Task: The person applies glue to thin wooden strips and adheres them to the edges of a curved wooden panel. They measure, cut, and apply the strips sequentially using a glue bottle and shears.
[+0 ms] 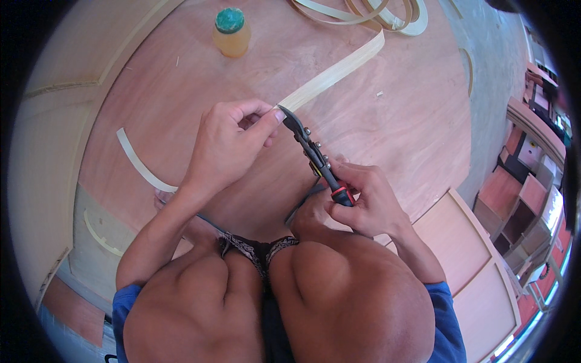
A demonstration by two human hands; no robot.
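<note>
My left hand (236, 133) pinches the end of a long pale wood veneer strip (333, 71) between thumb and fingers. The strip runs up and right from there toward a loose coil. In my right hand (369, 196) is a pair of snips (310, 151) with dark metal jaws and black-and-red handles, the fist wrapped round them. The jaws' tip meets the strip right beside my left thumb. Whether the blades are parted cannot be made out. Both hands are above a reddish plywood sheet (242, 212), in front of my bent knees.
A jar (232, 39) of amber stuff with a green lid stands at the back left. The strip's coil (399, 15) lies at the far edge. A curved offcut (142, 163) rests near my left foot. Wooden panels (51, 145) line the left; framed panels (460, 242) lie at right.
</note>
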